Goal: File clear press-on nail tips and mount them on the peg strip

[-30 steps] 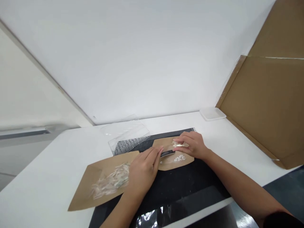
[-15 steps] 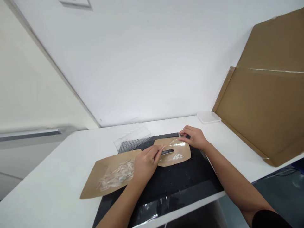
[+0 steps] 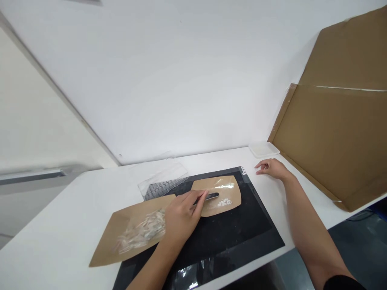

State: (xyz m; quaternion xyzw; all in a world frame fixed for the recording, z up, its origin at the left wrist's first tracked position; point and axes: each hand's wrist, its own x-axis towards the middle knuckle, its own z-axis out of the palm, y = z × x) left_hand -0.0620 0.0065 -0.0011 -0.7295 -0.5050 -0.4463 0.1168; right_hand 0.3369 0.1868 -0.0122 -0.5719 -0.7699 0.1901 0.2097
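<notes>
Right hand (image 3: 272,168) has moved from the small brown sheet (image 3: 236,194) to beyond the right edge of the black mat (image 3: 242,233)

The mat lies by the near edge of the white tabletop (image 3: 57,237). Over its left edge is the large brown sheet (image 3: 105,245) with clear strips (image 3: 145,231); the left hand (image 3: 184,211) hides part of it. White bits (image 3: 224,202) lie on the small sheet. Toward the far edge are clear plates (image 3: 161,177) and one clear tray (image 3: 264,150), near the cardboard (image 3: 338,133). The left hand pinches one dark bar (image 3: 213,195) at the small sheet. The right hand is half-curled, with a narrow gap between thumb and fingers. Brown sheets are two; white bits are too small for counting.
</notes>
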